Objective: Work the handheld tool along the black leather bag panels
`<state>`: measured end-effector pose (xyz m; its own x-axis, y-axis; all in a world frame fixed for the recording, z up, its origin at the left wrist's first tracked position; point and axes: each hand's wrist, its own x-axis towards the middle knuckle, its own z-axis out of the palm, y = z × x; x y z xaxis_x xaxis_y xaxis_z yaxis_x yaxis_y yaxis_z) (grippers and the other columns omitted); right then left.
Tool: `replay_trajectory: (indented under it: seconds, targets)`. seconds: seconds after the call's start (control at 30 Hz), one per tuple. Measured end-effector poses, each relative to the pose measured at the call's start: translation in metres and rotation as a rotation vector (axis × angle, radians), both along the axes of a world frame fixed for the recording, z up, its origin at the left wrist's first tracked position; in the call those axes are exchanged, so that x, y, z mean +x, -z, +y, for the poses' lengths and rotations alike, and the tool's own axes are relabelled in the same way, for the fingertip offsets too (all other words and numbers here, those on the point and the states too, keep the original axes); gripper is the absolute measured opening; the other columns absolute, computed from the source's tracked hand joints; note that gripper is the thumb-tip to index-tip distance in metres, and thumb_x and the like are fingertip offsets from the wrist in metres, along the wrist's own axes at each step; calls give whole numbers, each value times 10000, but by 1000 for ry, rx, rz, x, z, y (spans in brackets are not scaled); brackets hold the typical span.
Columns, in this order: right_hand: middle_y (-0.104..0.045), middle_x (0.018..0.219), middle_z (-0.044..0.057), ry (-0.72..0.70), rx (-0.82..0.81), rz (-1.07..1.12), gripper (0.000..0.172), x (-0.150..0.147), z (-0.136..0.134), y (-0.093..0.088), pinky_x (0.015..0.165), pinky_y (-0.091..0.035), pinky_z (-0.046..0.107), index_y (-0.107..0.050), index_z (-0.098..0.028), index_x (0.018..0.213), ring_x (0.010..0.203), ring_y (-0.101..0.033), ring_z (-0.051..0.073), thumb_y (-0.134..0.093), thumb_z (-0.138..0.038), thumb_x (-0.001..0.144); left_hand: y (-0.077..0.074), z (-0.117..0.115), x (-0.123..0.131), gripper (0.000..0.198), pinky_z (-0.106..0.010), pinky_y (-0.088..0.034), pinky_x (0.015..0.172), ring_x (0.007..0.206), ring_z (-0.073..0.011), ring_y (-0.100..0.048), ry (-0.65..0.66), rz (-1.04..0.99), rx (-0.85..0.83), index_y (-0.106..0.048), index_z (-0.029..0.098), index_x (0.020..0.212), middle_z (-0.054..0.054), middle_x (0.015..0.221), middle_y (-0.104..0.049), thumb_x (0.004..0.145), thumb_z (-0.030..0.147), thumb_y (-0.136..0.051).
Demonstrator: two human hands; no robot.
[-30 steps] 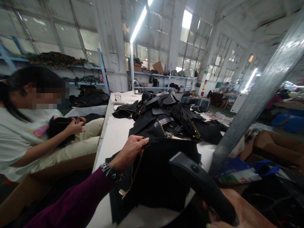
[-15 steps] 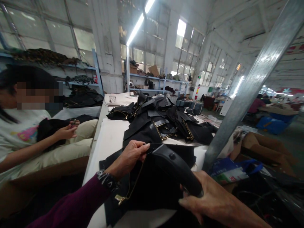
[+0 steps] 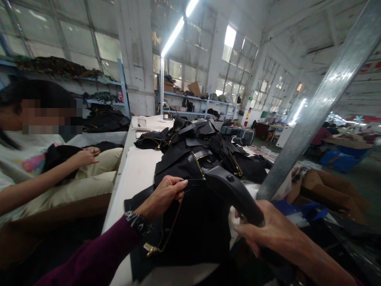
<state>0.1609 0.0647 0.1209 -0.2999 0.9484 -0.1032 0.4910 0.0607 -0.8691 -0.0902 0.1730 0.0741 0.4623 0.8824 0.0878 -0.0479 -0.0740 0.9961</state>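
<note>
My left hand [image 3: 168, 192] is closed, pinching the upper edge of a black cloth piece [image 3: 199, 222] between thumb and fingers. A gold zipper [image 3: 172, 228] with a metal pull [image 3: 151, 249] hangs down the cloth below that hand. My right hand [image 3: 264, 226] is wrapped round the grip of a black curved handheld tool [image 3: 238, 192] with a small button on top; its exact kind I cannot make out. The tool's wide head is at the cloth's upper edge, right of my left fingers. Whether it touches the cloth is unclear.
A heap of black pieces with gold zippers [image 3: 190, 147] lies beyond my hands on the white table [image 3: 132, 167]. A slanted metal post [image 3: 312, 111] rises at the right, near cardboard boxes [image 3: 330, 190] and a blue bag [image 3: 309, 210]. A co-worker [image 3: 32, 167] sits at the left.
My right hand and the tool have moved right and slightly up, along the cloth's edge. My left hand keeps its pinch in place. The co-worker's hand has shifted a little.
</note>
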Motion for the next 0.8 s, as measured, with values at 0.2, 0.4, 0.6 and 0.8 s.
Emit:
replay_trajectory:
  seconds: [0.2, 0.4, 0.6, 0.8]
  targets:
    - [-526, 491, -60, -118, -36, 35, 157, -14, -11, 15, 374, -328, 135, -550, -145, 744, 391, -478, 60, -654, -264, 737, 1, -6, 5, 387, -203, -231, 438, 435, -56, -318, 31, 8, -12, -475, 156, 562, 75, 483, -407, 826, 425, -566]
    - [-535, 470, -58, -22, 45, 52, 226, -8, 0, 9, 384, -366, 161, -541, -148, 784, 382, -489, 81, -653, -343, 757, 7, -9, 2, 366, -202, -243, 441, 428, -54, -317, 10, -19, -74, -492, 153, 586, 80, 486, -399, 824, 418, -573]
    - [-550, 438, -25, 106, 108, -57, 332, 43, -12, -1, 414, -403, 199, -542, -144, 691, 392, -512, 107, -614, -459, 768, 12, 5, -19, 319, -196, -314, 451, 428, -55, -367, -128, -91, -145, -482, 157, 586, 92, 494, -404, 802, 350, -616]
    - [-558, 445, -17, 206, -10, -24, 342, 77, -39, 23, 406, -407, 218, -523, -151, 716, 380, -519, 124, -601, -481, 762, 20, 17, -26, 262, -187, -361, 442, 424, -52, -409, -256, -104, -231, -513, 140, 605, 83, 508, -452, 854, 206, -556]
